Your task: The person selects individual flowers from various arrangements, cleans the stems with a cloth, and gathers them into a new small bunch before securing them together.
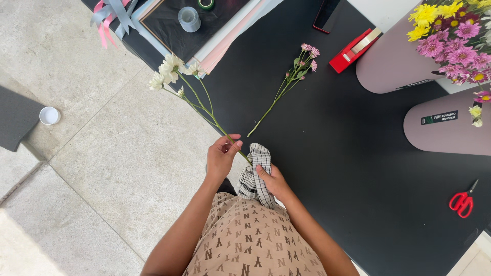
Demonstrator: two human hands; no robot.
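Single head-worn view, aimed steeply downward from above the torso. Close range to both hands (245,166) at frame centre. Beyond the fingertips (232,144): black table (332,153), running to the top edge. Left of the fingers: stone floor (92,153). No second view available.

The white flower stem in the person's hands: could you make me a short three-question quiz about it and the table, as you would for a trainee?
1. True or false: the left hand pinches the white flower stem.
2. What does the right hand grip? A) red scissors B) a checked cloth C) a roll of tape
3. Fill in: a second stem, with ___ blooms, lies loose on the black table.

Key
1. True; the fingers close on its lower end.
2. B, the checked cloth, bunched around the stem's base. The red scissors lie apart at the table's right.
3. Pink; the pink flower stem touches neither hand.
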